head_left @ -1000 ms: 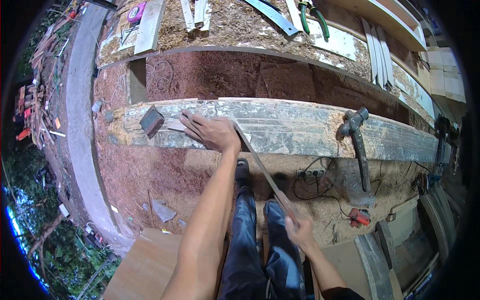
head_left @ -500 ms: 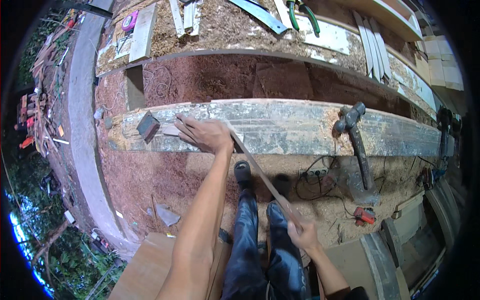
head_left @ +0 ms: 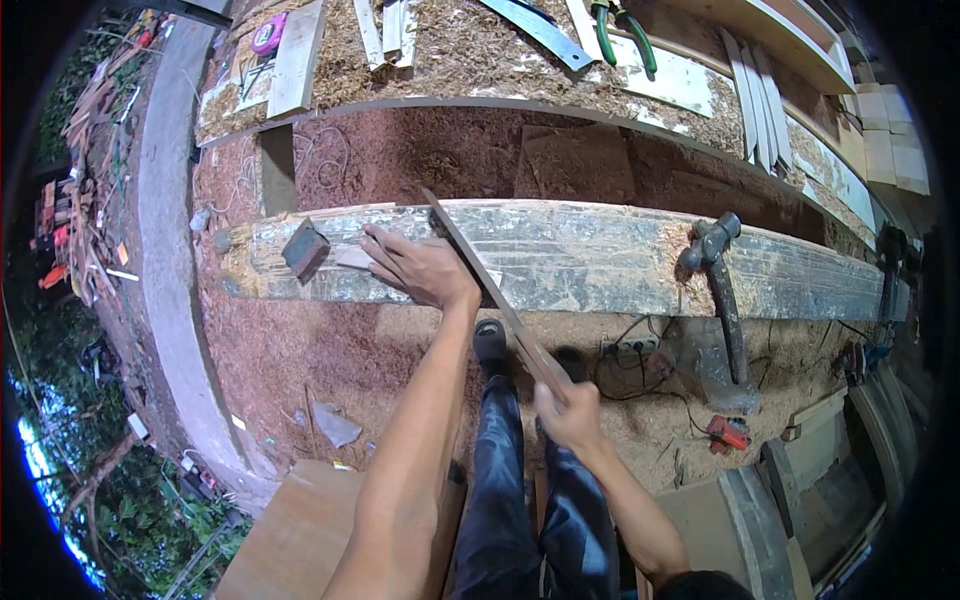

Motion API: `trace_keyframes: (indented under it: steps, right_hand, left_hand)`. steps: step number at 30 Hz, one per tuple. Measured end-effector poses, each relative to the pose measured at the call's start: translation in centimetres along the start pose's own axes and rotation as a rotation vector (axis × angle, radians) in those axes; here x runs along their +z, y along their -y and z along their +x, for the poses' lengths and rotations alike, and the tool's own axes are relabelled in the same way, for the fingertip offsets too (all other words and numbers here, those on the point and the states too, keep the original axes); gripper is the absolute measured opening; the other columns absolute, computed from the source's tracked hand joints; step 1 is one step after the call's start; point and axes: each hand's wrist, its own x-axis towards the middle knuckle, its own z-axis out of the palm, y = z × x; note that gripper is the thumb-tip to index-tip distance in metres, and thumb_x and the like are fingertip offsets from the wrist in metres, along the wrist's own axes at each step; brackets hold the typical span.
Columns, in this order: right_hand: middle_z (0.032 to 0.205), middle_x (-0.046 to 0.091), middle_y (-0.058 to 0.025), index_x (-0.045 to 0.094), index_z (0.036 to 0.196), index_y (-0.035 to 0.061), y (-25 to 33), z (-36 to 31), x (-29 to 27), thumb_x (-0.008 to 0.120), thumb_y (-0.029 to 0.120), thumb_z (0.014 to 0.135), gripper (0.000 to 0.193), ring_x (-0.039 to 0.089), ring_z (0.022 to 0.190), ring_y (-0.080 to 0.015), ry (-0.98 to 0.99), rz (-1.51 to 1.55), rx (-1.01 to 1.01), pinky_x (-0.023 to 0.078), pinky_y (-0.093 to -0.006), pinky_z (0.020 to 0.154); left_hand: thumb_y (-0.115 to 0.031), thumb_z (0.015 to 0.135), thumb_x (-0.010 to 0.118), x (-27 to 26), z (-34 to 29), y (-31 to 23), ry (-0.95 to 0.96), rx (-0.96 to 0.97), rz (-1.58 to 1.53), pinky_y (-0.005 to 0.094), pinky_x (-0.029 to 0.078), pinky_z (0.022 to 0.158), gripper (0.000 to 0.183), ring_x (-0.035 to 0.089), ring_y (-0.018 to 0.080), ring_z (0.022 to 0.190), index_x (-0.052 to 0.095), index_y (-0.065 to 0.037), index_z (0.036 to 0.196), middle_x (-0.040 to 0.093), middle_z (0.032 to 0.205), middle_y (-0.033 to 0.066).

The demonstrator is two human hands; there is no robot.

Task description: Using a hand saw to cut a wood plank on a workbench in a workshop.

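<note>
Two-Handed Support and Tool Grip at the Plank

Nearest the body, the right hand [head_left: 570, 412] is clenched around the near end of a long, narrow tool [head_left: 490, 285]. It is probably a handsaw; the blade is seen nearly edge-on, so its teeth cannot be made out. The blade slants up and left across the plank [head_left: 590, 255], its tip beyond the far edge, presumably for stroke clearance.

The left hand [head_left: 425, 270] lies just beside the blade, fingers extended and spread, grasping nothing. It bears flat on a thin wooden strip [head_left: 352, 258] lying on the plank, apparently to stop it shifting.

Left of this hand, a dark block [head_left: 305, 250] sits apart on the plank. Well to the right, a hammer [head_left: 722, 290] rests with its handle overhanging the near edge, convenient for pickup.

Farther off, the shavings-covered bench [head_left: 450, 88] carries green-handled pliers [head_left: 640, 45] and a pink tape measure [head_left: 268, 33].
</note>
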Motion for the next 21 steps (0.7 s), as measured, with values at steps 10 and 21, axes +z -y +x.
trace_keyframes:
  steps: [10,21]
  right_hand:
    - [0.062,0.055,-0.0189,0.068,0.089,-0.0005,-2.5,-4.3,-1.3,0.059,0.019,0.086,0.021,0.059,0.052,-0.0263,-0.080,0.152,-0.025,0.047,-0.0361,0.050]
    - [0.049,0.047,-0.0164,0.058,0.062,-0.0018,-2.8,-6.0,-1.6,0.062,0.026,0.084,0.035,0.052,0.043,-0.0233,-0.209,0.097,-0.119,0.039,-0.0365,0.046]
  left_hand:
    - [-0.003,0.081,0.047,0.0,-0.2,-0.7,0.026,-0.006,-0.075,0.0449,0.017,0.115,0.066,0.029,0.0323,0.138,0.025,0.003,0.142,0.038,0.142,0.0242]
    - [-0.006,0.082,0.047,0.1,0.1,-0.5,-0.010,0.032,-0.061,0.0455,0.016,0.115,0.065,0.029,0.0348,0.137,0.024,0.005,0.142,0.035,0.143,0.0257]
